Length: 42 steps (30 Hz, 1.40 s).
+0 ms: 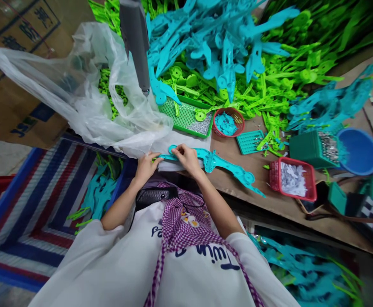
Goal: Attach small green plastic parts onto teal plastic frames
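Observation:
A long turquoise bow-shaped plastic piece [211,161] lies across the front edge of the workbench, its right end slanting down. My left hand [147,167] pinches its left tip, where a bit of bright green shows at the fingers. My right hand [188,158] is closed on the same piece, near a round disc a little right of that tip; anything small between those fingers is hidden. Above the hands hangs a grey power screwdriver [137,47], untouched. A green tray [186,115] with small metal screws and green parts sits just beyond the piece.
Turquoise parts [212,38] and green parts [279,85] are heaped at the back. Rightward stand a red basket [229,122], a red basket of white pieces [296,179] and a blue bowl [359,151]. A plastic bag [109,115] and a lined crate [39,213] are left.

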Motion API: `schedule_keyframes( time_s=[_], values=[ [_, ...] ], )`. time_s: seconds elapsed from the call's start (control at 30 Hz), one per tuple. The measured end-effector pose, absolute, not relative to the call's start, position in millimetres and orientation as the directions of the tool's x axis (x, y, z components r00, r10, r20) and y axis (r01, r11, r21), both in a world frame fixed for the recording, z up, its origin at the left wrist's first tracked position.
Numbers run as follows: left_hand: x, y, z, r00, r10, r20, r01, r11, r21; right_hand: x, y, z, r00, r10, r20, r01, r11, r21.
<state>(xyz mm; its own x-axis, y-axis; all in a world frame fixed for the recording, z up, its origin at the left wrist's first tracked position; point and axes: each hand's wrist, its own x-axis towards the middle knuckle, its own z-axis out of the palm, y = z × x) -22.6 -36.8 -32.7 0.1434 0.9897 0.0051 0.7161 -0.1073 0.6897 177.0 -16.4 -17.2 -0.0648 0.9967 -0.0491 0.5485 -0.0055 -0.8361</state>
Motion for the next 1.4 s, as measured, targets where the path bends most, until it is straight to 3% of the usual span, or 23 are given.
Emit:
schedule_keyframes(
  time_s=[0.17, 0.37, 0.77, 0.9, 1.03, 1.23, 1.4],
  values=[
    [-23.2, -36.2, -34.0, 0.151, 0.988, 0.02, 0.712, -0.123, 0.691, 179.5, -15.5, -17.0, -0.071, 0.995, -0.07, 0.558, -0.018, -0.83],
    [-22.5, -38.1, -33.4, 0.163, 0.985, 0.052, 0.715, -0.154, 0.682, 175.2, -17.8, -20.3, -0.173, 0.984, -0.049, 0.695, 0.087, -0.714],
    [-22.0, -40.8, -34.9, 0.171, 0.983, 0.072, 0.745, -0.176, 0.644, 167.0, -32.6, -22.8, -0.131, 0.99, -0.054, 0.804, 0.074, -0.589],
    [-23.6, -39.6, -36.4, 0.181, 0.98, 0.083, 0.741, -0.191, 0.644, 174.2, -34.9, -23.6, -0.135, 0.99, -0.025, 0.686, 0.075, -0.724],
    [-24.7, -37.2, -35.6, 0.204, 0.976, 0.076, 0.725, -0.203, 0.658, 190.0, -31.4, -21.3, -0.251, 0.968, -0.005, 0.526, 0.132, -0.84],
    [-23.2, -39.2, -34.7, 0.192, 0.979, 0.066, 0.736, -0.188, 0.65, 193.8, -31.6, -23.0, -0.286, 0.951, 0.12, 0.612, 0.278, -0.74],
    [-22.3, -40.4, -35.9, 0.187, 0.981, 0.053, 0.74, -0.176, 0.65, 185.6, -38.4, -23.8, -0.349, 0.935, 0.068, 0.711, 0.311, -0.631]
  ],
)
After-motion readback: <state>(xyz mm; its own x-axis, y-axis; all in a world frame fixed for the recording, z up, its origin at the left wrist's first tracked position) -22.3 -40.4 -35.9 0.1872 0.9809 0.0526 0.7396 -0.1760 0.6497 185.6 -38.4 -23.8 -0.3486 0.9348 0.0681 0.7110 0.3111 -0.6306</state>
